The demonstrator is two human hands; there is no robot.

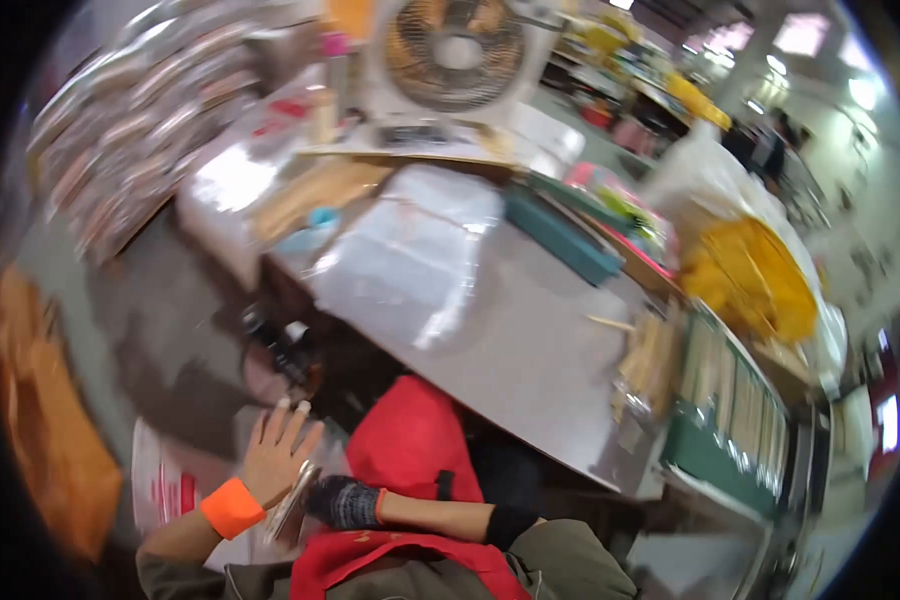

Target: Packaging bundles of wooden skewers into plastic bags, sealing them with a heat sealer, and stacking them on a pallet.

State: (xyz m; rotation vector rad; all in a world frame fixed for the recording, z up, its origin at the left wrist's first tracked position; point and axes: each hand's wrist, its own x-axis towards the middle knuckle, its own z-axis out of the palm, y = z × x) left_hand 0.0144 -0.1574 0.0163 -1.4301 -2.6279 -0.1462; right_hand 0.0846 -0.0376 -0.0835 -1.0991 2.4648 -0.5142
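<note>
At the lower left, my bare left hand [282, 450] is open, its fingers spread. An orange band [234, 508] circles that wrist. Beside it, my right hand [345, 502] wears a dark grey knit glove and is closed at the edge of a narrow, shiny packet [292, 505] in clear wrap. Motion blur hides what the packet contains, and the gloved fingertips are partly hidden. Below my hands stands a white container [155, 470] with red marks, clear plastic by its rim. A red apron [410, 440] covers my lap.
A grey table [540, 365] bears a stack of clear plastic bags [410, 250], a teal box [562, 235] and bundled sticks [645, 360]. A green crate [715, 440] holds wrapped packets at right. A fan [457, 52] stands behind. Wrapped bundles [160, 110] are piled far left.
</note>
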